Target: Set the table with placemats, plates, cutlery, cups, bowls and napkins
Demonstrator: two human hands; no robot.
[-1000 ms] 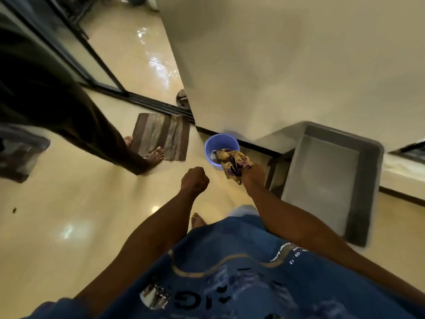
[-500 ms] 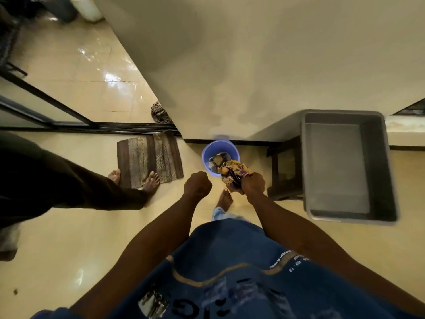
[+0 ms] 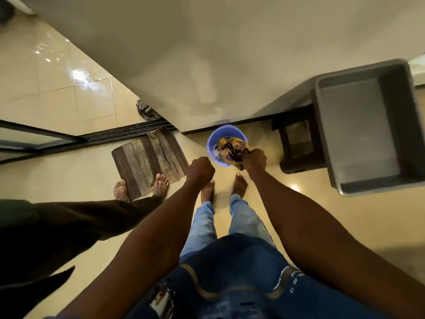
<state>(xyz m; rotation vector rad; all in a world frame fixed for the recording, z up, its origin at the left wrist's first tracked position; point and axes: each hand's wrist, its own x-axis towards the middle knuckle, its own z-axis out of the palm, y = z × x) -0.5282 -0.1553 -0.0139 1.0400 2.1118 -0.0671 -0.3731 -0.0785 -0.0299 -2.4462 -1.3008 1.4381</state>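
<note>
Since the earlier frame both bare feet of the person have come into view on the floor (image 3: 69,176). Right hand (image 3: 254,158) grasps a bunched yellow-purple cloth (image 3: 231,147) over the blue bucket (image 3: 212,141). Left hand (image 3: 200,169) clenched, holding nothing. Grey tub (image 3: 414,143) sits on a dark stool (image 3: 299,143) beside the bucket. Second person's feet at the striped mat (image 3: 147,157).

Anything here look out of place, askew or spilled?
Nothing is spilled. One oddity: the right hand grips a crumpled yellow-and-purple cloth over a blue bucket on the floor. The striped mat lies askew to the door track. The left hand is a fist, holding nothing.
</note>
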